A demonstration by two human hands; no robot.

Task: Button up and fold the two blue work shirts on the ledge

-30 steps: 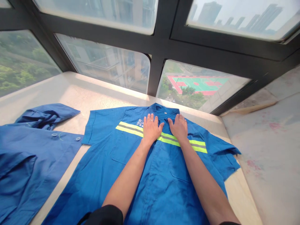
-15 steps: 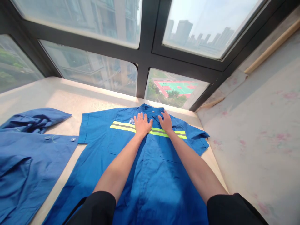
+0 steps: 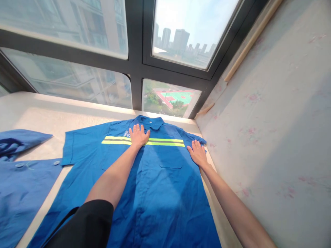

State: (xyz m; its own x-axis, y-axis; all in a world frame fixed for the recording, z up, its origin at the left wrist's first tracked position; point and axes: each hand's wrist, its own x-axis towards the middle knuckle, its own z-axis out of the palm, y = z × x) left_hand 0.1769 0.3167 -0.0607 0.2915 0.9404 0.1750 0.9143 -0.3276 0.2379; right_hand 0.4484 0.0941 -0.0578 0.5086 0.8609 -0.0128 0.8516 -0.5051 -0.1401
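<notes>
A blue short-sleeved work shirt (image 3: 165,186) lies spread out, front side up, with its collar toward the window. Yellow-green and grey reflective stripes cross its chest, and white lettering shows beside my left hand. My left hand (image 3: 139,136) rests flat on the chest just below the collar, fingers spread, partly covering the stripe and lettering. Over at the sleeve on the right side, my right hand (image 3: 198,154) lies on the cloth with its fingers stretched out. That sleeve is partly hidden under the hand and looks bunched.
To the left lies another blue garment (image 3: 23,196) with buttons, its upper part crumpled. Both rest on a pale window sill (image 3: 74,113). Dark window frames (image 3: 137,44) stand behind, and a flower-patterned wall (image 3: 274,113) closes off the right side.
My right hand has moved from beside the collar out to the right sleeve. My left hand stays on the chest. The view has turned to the right.
</notes>
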